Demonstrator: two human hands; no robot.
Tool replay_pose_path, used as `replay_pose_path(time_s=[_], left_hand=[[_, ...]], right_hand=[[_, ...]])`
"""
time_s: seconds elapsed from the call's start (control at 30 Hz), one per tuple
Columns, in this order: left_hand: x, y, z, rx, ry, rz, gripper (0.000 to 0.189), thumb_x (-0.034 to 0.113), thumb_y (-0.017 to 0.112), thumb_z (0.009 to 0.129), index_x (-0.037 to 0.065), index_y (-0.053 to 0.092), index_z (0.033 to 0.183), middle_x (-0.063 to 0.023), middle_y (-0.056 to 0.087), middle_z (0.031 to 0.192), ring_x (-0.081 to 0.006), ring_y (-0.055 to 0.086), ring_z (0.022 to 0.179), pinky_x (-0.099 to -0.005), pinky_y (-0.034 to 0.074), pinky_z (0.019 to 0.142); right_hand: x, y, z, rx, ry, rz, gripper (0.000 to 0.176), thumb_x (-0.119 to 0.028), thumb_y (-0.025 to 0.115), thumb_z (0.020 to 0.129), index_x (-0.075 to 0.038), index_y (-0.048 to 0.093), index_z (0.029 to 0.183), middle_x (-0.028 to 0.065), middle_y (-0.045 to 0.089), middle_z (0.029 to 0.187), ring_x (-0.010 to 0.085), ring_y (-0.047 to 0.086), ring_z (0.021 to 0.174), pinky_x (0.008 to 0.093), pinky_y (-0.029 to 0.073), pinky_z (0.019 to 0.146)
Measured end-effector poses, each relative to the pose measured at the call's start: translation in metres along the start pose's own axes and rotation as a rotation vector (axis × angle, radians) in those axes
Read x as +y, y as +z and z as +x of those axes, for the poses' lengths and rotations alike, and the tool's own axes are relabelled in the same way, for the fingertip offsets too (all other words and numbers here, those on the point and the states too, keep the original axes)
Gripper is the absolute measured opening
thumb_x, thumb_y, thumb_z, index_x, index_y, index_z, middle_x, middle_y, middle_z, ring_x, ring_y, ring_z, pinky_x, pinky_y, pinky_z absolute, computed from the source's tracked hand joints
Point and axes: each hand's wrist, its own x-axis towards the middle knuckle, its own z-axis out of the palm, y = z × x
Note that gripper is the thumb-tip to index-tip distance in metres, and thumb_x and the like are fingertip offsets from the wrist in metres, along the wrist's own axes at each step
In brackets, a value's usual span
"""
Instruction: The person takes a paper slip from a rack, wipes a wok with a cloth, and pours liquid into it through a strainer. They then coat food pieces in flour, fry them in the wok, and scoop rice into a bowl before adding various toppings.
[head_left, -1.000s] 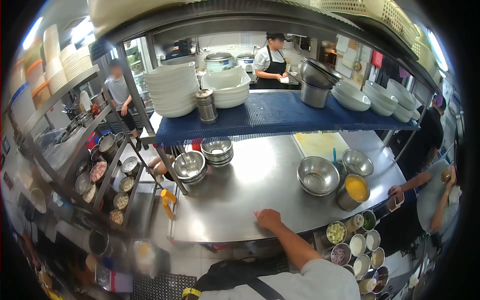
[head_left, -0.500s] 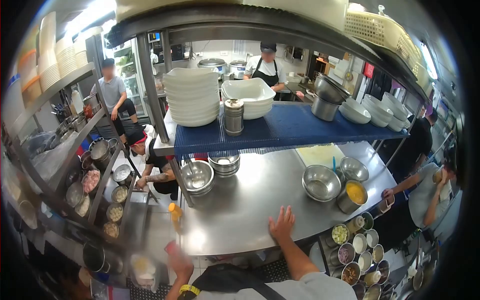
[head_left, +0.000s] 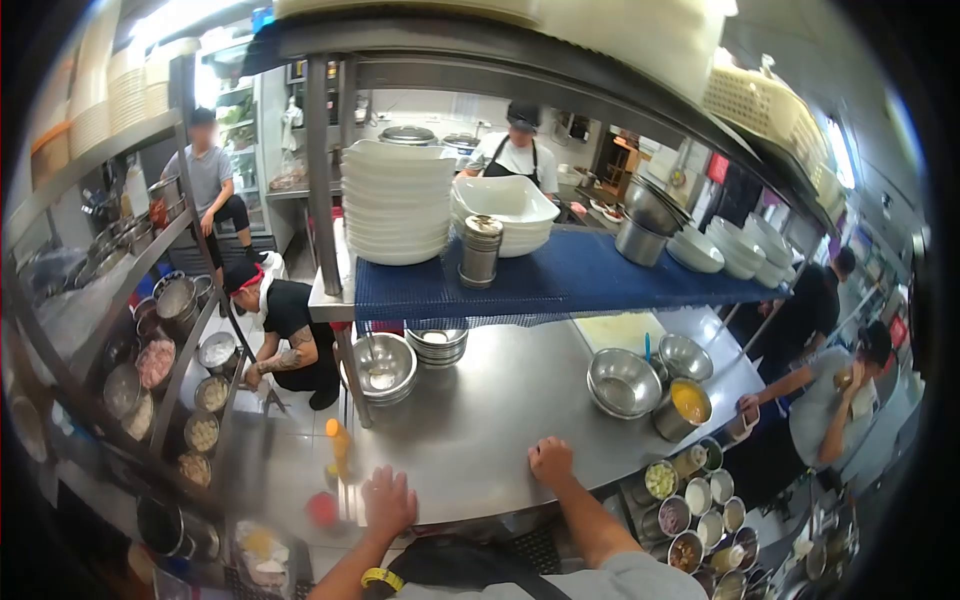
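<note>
My left hand (head_left: 388,502) lies at the left edge of the steel table (head_left: 470,420), fingers spread and nothing in them. Just left of it is a small red thing (head_left: 322,510), too blurred to name. An orange-yellow squeeze bottle (head_left: 338,448) stands a little farther off on that side. My right hand (head_left: 551,462) rests on the tabletop near the front edge, its fingers curled under and no object showing in it. Beyond it to the right are a metal bowl (head_left: 622,385) and a steel pot of yellow-orange liquid (head_left: 688,402).
Overhead, a blue-matted shelf (head_left: 580,265) carries stacked white dishes (head_left: 397,205) and a metal shaker (head_left: 481,252). Several ingredient containers (head_left: 675,515) stand at the right. One person (head_left: 290,335) crouches at left; another (head_left: 815,400) leans at the table's right end.
My left hand has let go of the red thing and moved up to the table edge, opening. The fingers of my right hand, spread before, have curled in. The view has shifted slightly.
</note>
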Motion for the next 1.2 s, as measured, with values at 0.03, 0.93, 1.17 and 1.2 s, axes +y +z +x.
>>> replay_pose_path(time_s=[0.03,0.93,1.17,1.2], left_hand=[[-0.005,0.003,-0.004,0.016,0.004,0.0,0.047,0.026,0.067,0.082,0.006,0.057,0.124,-0.0215,0.05,0.134,-0.0404,0.043,0.129,-0.054,0.032,0.105],[0.024,0.004,0.036,-0.274,-0.198,0.0,0.044,0.033,0.067,0.082,0.005,0.065,0.116,-0.0206,0.068,0.109,-0.0382,0.065,0.102,-0.0487,0.05,0.088],[0.09,0.011,0.053,0.142,-0.053,0.214,0.055,0.034,0.064,0.085,0.001,0.055,0.128,-0.0275,0.051,0.135,-0.0436,0.047,0.126,-0.0536,0.04,0.101],[0.073,0.038,0.035,-0.001,-0.106,0.235,0.059,0.034,0.062,0.085,0.003,0.05,0.134,-0.0293,0.037,0.146,-0.0472,0.034,0.136,-0.0589,0.032,0.106]], right_hand=[[-0.002,-0.014,0.01,-0.163,-0.001,0.025,0.037,-0.038,0.058,0.09,-0.004,0.073,0.087,0.0198,0.069,0.093,0.0415,0.064,0.087,0.0533,0.049,0.084],[0.059,-0.063,-0.019,-0.681,0.162,0.08,0.059,-0.051,0.037,0.099,-0.005,0.074,0.101,0.0186,0.071,0.108,0.0361,0.067,0.105,0.0466,0.051,0.091],[0.061,-0.059,-0.023,-0.645,0.162,0.087,0.057,-0.051,0.039,0.099,-0.005,0.074,0.099,0.0188,0.072,0.103,0.0362,0.068,0.101,0.0472,0.052,0.088],[0.06,-0.061,-0.024,-0.63,0.175,0.096,0.057,-0.051,0.039,0.099,-0.006,0.074,0.099,0.019,0.072,0.101,0.0365,0.068,0.1,0.0474,0.052,0.087]])
